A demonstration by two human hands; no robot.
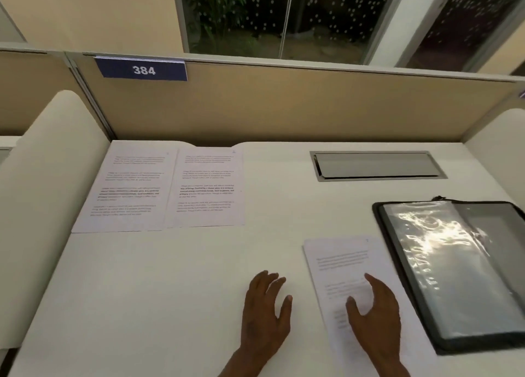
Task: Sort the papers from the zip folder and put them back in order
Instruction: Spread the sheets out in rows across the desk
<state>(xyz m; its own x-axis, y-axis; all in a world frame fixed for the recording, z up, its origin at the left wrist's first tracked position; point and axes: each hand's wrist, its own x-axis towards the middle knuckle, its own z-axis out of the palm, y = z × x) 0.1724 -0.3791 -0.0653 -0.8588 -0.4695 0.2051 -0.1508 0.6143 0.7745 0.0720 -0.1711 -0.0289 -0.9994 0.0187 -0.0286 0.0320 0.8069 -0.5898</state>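
— From the head camera, what can't we make out?

— The print on every sheet is too blurred to read, so we cannot tell the page order. The zip folder (460,271) lies at the right of the desk (170,291), its clear cover full of glare; we cannot tell whether anything is inside it, and its right edge runs out of the picture. Both forearms are cut off at the bottom edge.

— And our hands?

— Our left hand (265,308) lies palm down on the bare desk, fingers straight and slightly spread, holding nothing. Our right hand (375,311) is over the near sheet (341,260), fingers loosely extended and thumb apart; it grips nothing, and we cannot tell whether it touches the paper or hangs just above it.

— Where are the papers?

— That near sheet lies just beside the folder's left edge, tilted, its right side seemingly touching the folder. Two more sheets lie well apart from it at the far left: the left sheet (125,189) and the right sheet (208,186), side by side, edges touching or slightly overlapped.

— The surface and room?

— A white desk with a grey cable hatch (377,165) at the back, a tan divider (284,106) carrying a blue tag (142,69) reading 384, white rounded side panels, and a window (270,15) behind with foliage in the dark.
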